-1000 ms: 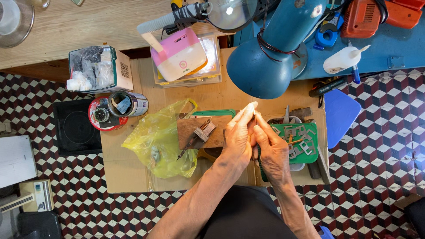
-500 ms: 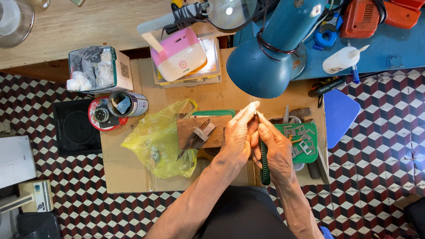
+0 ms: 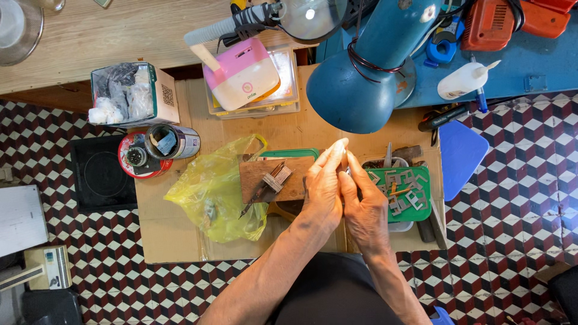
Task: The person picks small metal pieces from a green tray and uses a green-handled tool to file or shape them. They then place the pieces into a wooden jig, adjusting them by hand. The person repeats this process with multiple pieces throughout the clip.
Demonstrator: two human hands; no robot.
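Note:
My left hand [image 3: 322, 192] and my right hand [image 3: 366, 210] are pressed together, fingers pointing away from me, above a cardboard work surface [image 3: 180, 241]. A small metal piece [image 3: 348, 171] glints between the fingertips, and my left fingers close on it. What my right palm holds is hidden. Just left of my hands lies a wooden block [image 3: 259, 180] with small metal tools on it. Just right of them sits a green tray [image 3: 421, 210] holding several grey metal parts.
A yellow plastic bag [image 3: 211, 192] lies left of the block. A blue desk lamp [image 3: 367, 78] hangs over the far side. Further off are a pink and white box [image 3: 241, 75], a red tin with a can [image 3: 150, 153], a blue pad [image 3: 460, 153] and a white squeeze bottle [image 3: 463, 81].
Half a second ago a dark green tool handle showed under my right hand; now it is hidden. The hands stay pressed together in nearly the same place.

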